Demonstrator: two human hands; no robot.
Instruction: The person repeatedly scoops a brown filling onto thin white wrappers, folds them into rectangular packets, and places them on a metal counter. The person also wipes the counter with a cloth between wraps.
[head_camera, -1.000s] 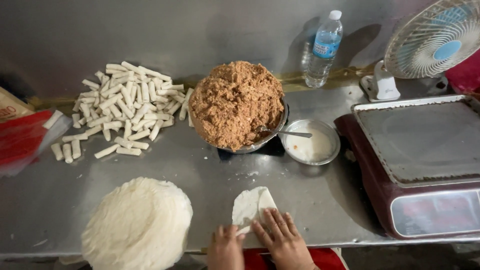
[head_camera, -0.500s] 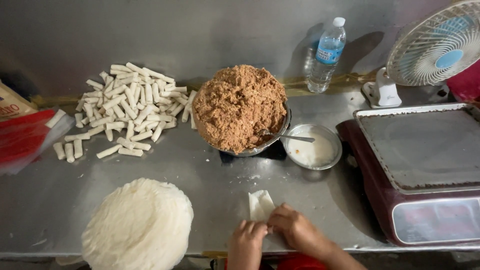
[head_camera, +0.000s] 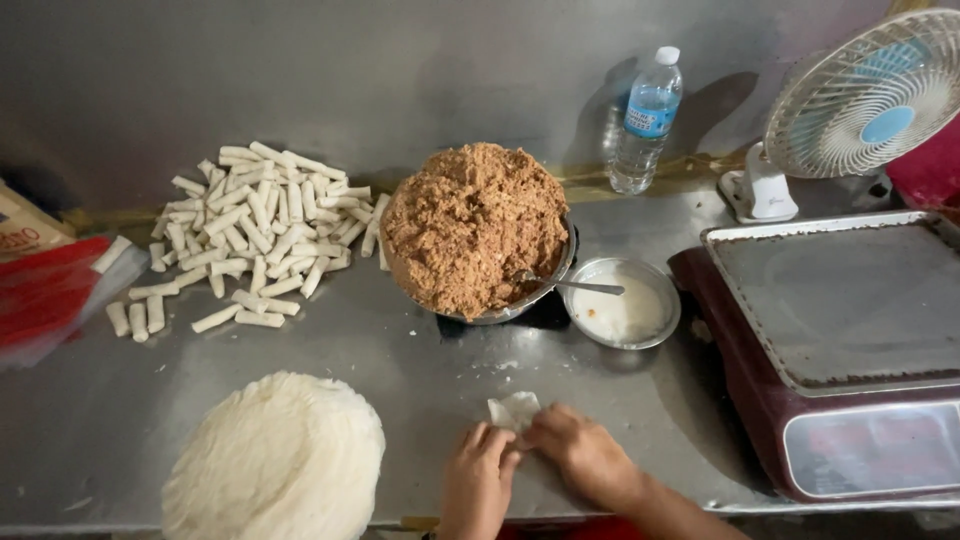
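My left hand (head_camera: 478, 478) and my right hand (head_camera: 577, 452) press together on a thin white wrapper (head_camera: 514, 410) at the near edge of the steel table (head_camera: 400, 370); only a folded corner of the wrapper shows beyond my fingers. To the left lies a round stack of white wrappers (head_camera: 275, 460). Behind my hands a metal bowl (head_camera: 474, 232) is heaped with brown minced filling. A pile of several finished white rolls (head_camera: 250, 230) sits at the back left.
A small steel bowl of white paste (head_camera: 622, 303) with a spoon stands right of the filling. A plastic water bottle (head_camera: 646, 120) and a white fan (head_camera: 860, 100) stand at the back. A red scale (head_camera: 850, 340) fills the right side. Red packaging (head_camera: 50, 295) lies far left.
The flat round wrapper has been folded and rolled into a small bundle. Both hands have closed over it, and the view has shifted slightly.
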